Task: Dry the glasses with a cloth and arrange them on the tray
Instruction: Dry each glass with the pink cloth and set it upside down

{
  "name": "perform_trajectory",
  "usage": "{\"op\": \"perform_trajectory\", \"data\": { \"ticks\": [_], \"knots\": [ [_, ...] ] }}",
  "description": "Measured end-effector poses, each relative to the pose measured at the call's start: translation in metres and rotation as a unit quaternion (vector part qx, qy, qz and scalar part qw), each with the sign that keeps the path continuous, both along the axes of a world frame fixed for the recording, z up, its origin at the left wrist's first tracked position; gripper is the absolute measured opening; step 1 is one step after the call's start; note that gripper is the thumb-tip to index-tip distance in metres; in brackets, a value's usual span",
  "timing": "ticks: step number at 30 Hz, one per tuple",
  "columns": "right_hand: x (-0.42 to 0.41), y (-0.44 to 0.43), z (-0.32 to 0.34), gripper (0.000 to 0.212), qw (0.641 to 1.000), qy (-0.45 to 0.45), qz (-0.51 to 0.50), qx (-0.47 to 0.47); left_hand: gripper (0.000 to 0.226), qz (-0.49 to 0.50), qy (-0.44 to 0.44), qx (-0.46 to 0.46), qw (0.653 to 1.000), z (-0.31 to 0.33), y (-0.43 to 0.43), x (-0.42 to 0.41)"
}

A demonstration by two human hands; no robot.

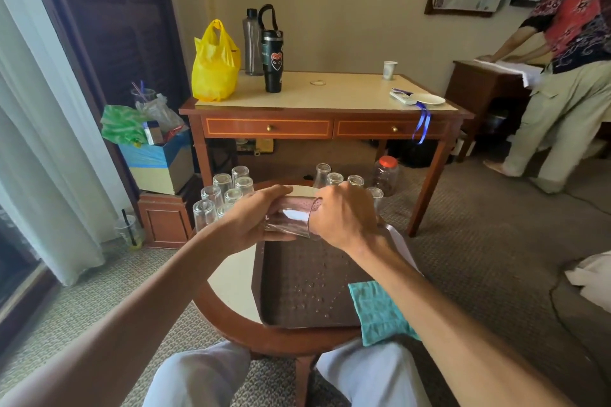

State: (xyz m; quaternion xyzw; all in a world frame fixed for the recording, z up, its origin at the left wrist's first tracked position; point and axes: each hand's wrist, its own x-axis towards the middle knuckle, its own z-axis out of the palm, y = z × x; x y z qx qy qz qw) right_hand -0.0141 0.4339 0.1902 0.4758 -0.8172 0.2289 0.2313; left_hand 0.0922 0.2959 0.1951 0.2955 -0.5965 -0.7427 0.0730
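Observation:
A clear glass (289, 220) lies sideways in the air above the far end of the brown tray (297, 291). My left hand (254, 220) grips its base end. My right hand (344, 216) grips its mouth end, fingers curled over the rim. Water drops speckle the tray floor. A teal cloth (377, 311) lies folded over the tray's near right corner, untouched by either hand. Several upturned glasses (224, 195) stand on the round table to the left, and more upturned glasses (335, 178) stand behind my hands.
The round wooden table (228, 284) carries the tray. Behind it stands a desk (324, 102) with a yellow bag (215, 63), bottles and a cup. A red-lidded jar (386, 175) sits on the floor. A person (568, 69) bends over at the far right.

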Motion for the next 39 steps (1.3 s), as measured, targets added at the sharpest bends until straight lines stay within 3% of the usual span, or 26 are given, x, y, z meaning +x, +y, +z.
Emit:
{"op": "perform_trajectory", "data": {
  "ticks": [4,6,9,11,13,14,15,17,19,21,23,25,27,30,31,32,34,36,37,38,39],
  "knots": [
    [-0.008,-0.006,-0.010,0.025,0.990,-0.121,-0.063,0.037,0.019,0.038,0.028,-0.145,0.988,0.010,0.005,-0.005],
    [-0.005,-0.011,-0.014,0.041,0.956,-0.287,-0.040,0.041,0.021,0.058,0.059,-0.279,0.957,0.015,0.005,-0.010],
    [0.010,-0.013,-0.009,0.060,0.816,-0.572,0.082,-0.013,0.020,0.094,0.110,-0.397,0.907,0.022,0.003,-0.011],
    [0.016,-0.011,-0.003,0.065,0.716,-0.689,0.116,0.013,0.021,0.098,0.141,-0.422,0.890,0.023,0.003,-0.008],
    [0.015,-0.011,0.000,0.061,0.658,-0.739,0.141,0.011,0.021,0.096,0.173,-0.418,0.887,0.019,0.003,-0.004],
    [0.010,-0.013,0.000,0.054,0.668,-0.729,0.148,-0.015,0.021,0.091,0.187,-0.396,0.894,0.017,0.002,-0.003],
    [0.008,-0.014,0.002,0.047,0.706,-0.691,0.147,-0.052,0.022,0.083,0.196,-0.357,0.910,0.016,0.001,-0.003],
    [0.008,-0.013,0.008,0.037,0.824,-0.547,0.104,-0.106,0.017,0.055,0.185,-0.239,0.952,0.018,0.000,-0.003],
    [0.008,-0.012,0.011,0.034,0.942,-0.315,0.034,-0.108,0.014,0.029,0.129,-0.133,0.982,0.023,-0.001,-0.002],
    [0.008,-0.012,0.013,0.031,0.989,-0.128,-0.009,-0.076,0.013,0.034,0.077,-0.032,0.996,0.026,0.001,0.001],
    [0.006,-0.014,0.014,0.031,0.997,-0.059,-0.011,-0.047,0.014,0.044,0.056,0.034,0.997,0.026,0.002,0.004],
    [0.003,-0.017,0.011,0.027,0.998,-0.048,-0.015,-0.035,0.013,0.055,0.060,0.020,0.996,0.024,0.002,0.004],
    [-0.004,-0.022,-0.002,0.020,0.993,-0.104,-0.020,-0.045,0.013,0.067,0.069,-0.052,0.994,0.022,0.003,0.002],
    [-0.007,-0.040,-0.024,0.031,0.943,-0.325,-0.020,-0.071,0.014,0.082,0.083,-0.181,0.977,0.022,0.000,-0.004],
    [-0.005,-0.044,-0.025,0.043,0.894,-0.440,0.007,-0.084,0.017,0.088,0.093,-0.216,0.968,0.022,-0.001,-0.005],
    [-0.001,-0.044,-0.023,0.052,0.821,-0.562,0.039,-0.092,0.022,0.093,0.106,-0.246,0.959,0.022,-0.002,-0.005],
    [0.008,-0.037,-0.016,0.059,0.686,-0.722,0.067,-0.055,0.029,0.091,0.131,-0.292,0.943,0.020,-0.001,-0.004],
    [0.012,-0.028,-0.013,0.063,0.627,-0.775,0.081,0.002,0.028,0.078,0.141,-0.311,0.937,0.012,-0.001,-0.001],
    [0.011,-0.028,-0.015,0.062,0.622,-0.779,0.076,0.007,0.027,0.070,0.142,-0.302,0.940,0.008,-0.003,0.000],
    [0.009,-0.028,-0.017,0.059,0.643,-0.763,0.060,-0.005,0.026,0.058,0.144,-0.271,0.950,0.005,-0.005,0.001],
    [0.009,-0.030,-0.017,0.055,0.690,-0.722,0.038,-0.027,0.025,0.044,0.142,-0.212,0.966,0.003,-0.007,0.001]
  ]
}}
